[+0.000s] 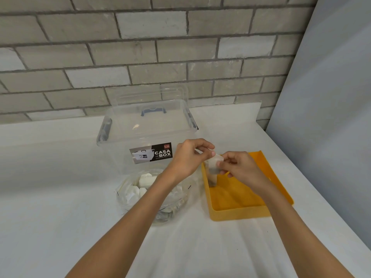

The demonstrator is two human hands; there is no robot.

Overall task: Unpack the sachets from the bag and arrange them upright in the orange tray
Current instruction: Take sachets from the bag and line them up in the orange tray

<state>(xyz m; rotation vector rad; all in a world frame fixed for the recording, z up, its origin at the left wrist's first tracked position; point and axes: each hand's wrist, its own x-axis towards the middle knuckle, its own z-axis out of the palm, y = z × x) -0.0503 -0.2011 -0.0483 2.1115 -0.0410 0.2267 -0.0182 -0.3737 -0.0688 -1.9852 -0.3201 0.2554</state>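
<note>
While the left hand [188, 157] and right hand [239, 169] pinch one sachet [213, 165], the orange tray [241, 214] sits right under them. And the bag [128, 194] under the left wrist holds plenty more.

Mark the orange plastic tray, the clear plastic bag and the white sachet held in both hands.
orange plastic tray [241, 214]: head view, front wall.
clear plastic bag [180, 205]: head view, lower right wall.
white sachet [213, 165]: head view, middle of its visible face.
</note>
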